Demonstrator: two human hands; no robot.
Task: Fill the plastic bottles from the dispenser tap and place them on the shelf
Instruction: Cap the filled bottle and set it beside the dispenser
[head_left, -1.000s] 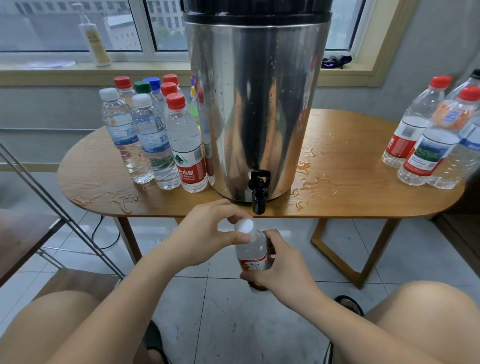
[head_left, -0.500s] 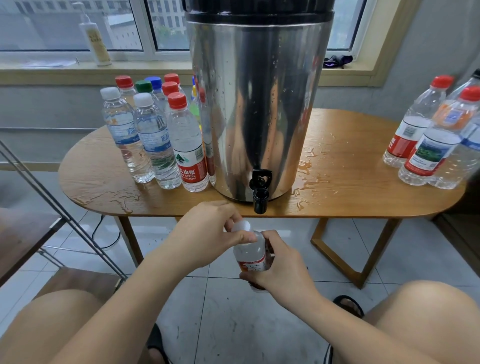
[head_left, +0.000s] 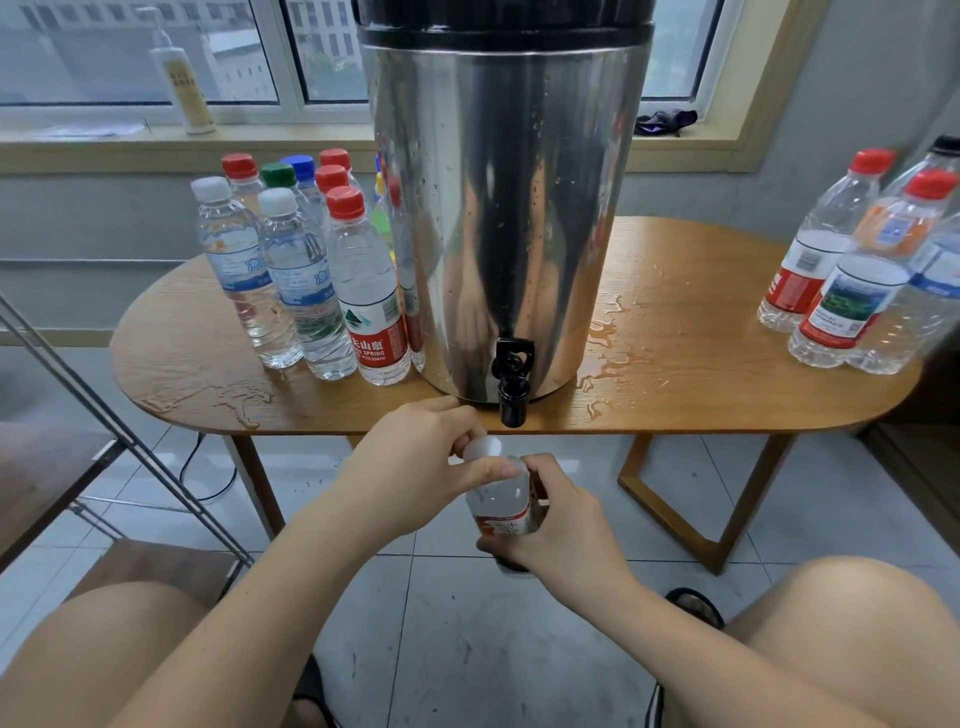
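Bottle is held low in front of the table edge, just below and slightly left of the tap, between the knees. It's gripped round the body by the right hand, fingers curled round the label, while the white cap is pinched between the thumb and fingers of the left hand. Looks like the cap is being screwed on, so filling can probably be counted as done for this one.

What could go wrong: if the cap gets cross-threaded or left loose, water could be squeezed out by that grip on soft plastic. Puddles are spread on the table beside the dispenser, so wet fingers could slip on the cap. The rack at the left is presumably the shelf, and anything under a leaky bottle there would get dripped on.
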